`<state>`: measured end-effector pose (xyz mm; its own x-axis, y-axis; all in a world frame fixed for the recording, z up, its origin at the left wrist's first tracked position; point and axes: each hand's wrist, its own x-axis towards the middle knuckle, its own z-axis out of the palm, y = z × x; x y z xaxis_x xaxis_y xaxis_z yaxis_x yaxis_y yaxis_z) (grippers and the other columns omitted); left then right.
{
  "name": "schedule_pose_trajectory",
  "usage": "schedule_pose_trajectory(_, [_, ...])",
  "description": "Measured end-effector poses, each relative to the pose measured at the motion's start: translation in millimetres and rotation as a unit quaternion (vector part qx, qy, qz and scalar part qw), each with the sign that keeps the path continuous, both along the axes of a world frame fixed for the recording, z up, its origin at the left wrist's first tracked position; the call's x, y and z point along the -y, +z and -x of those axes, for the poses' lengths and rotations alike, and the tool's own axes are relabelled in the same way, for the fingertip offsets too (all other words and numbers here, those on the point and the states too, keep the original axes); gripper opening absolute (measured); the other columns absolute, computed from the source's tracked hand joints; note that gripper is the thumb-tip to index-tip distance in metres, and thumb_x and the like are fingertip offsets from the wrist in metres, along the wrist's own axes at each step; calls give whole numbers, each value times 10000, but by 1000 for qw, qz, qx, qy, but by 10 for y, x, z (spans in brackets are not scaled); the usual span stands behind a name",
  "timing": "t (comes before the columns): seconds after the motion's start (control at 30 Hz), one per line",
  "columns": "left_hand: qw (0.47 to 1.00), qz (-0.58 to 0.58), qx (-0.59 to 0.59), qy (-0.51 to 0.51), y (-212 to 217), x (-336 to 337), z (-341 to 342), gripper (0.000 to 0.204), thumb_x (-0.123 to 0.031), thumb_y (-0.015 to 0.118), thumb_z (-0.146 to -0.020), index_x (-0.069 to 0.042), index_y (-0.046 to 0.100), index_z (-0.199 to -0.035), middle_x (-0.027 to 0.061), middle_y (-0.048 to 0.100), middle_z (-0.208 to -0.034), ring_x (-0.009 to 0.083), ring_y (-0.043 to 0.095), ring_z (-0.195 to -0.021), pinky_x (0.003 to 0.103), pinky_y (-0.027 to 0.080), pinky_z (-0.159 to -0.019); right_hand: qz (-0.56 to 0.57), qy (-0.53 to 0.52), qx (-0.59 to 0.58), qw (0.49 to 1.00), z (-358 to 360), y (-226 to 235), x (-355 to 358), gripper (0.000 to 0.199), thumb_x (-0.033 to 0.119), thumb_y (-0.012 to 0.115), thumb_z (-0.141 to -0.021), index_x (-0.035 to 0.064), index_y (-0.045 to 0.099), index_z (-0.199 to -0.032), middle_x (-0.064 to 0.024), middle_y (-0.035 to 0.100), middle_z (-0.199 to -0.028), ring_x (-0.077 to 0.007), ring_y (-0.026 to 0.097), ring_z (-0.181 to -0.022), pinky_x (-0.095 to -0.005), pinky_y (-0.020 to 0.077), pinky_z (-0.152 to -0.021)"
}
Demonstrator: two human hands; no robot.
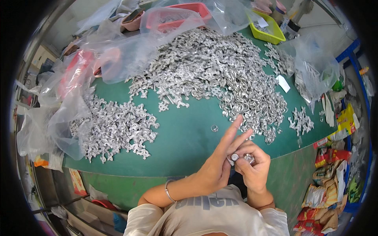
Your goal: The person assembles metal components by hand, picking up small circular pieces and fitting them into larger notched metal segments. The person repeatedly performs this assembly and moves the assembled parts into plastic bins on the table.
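Note:
My hands meet in front of my chest at the table's near edge. My left hand (216,165) points two fingers up and away, while its thumb presses against a small silvery metal part (234,157) with a round end. Closed around the same spot, my right hand (255,165) has curled fingers and holds a shiny metal ring piece (249,158). Fingers partly cover both parts, so their full shape is hidden. Just beyond my fingers spreads a heap of silvery rings (252,98). One loose ring (214,128) lies apart on the green tabletop (185,133).
A large heap of knobbly metal castings (193,59) covers the far middle; a smaller pile (118,128) is at left, a few (301,121) at right. Behind stand a red basin (197,8) and a yellow-green basket (271,36). Plastic bags (71,114) cover the left edge.

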<state>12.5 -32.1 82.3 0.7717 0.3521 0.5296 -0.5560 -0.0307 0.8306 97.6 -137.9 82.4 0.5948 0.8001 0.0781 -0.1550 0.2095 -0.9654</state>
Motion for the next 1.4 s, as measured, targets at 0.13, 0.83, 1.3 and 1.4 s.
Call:
schedule_pose_trajectory(0.13, [999,19,-44,-11,23,-17,42,850,238,193,-642,-115,40,-1400,249,70,-1430,393,208,-1305,446,184,-1051,-2,4,-87,996,-32,-63,-21,52,-16,557,-817,-25,553,-869,-62,514,-856,-57,446,-602,-204,343,-484])
schedule_pose_trajectory(0.83, [909,315,-209,178,-630,-624,783,303,25,434,-878,41,456,-1181,151,485,-1231,237,453,-1175,333,354,-986,39,234,-373,897,-806,594,-2279,246,47,511,-843,-75,453,-1049,-183,527,-1004,-270,545,-928,-356,475,-858])
schedule_pose_trajectory(1.3, [914,318,-168,188,-718,-796,736,288,47,452,-867,47,480,-1153,145,531,-1171,209,495,-1124,299,368,-971,-31,64,-364,929,-1360,455,-4053,295,-47,452,-819,-119,328,-1077,-236,331,-1125,-355,458,-952,-465,478,-864])
schedule_pose_trajectory(1.4, [920,274,-191,203,-601,-834,820,296,11,480,-865,25,484,-1160,135,539,-1160,210,502,-1113,301,375,-957,-9,68,-334,940,-1376,359,-4029,232,-23,507,-812,-77,399,-1010,-191,391,-1039,-303,476,-882,-407,479,-795])
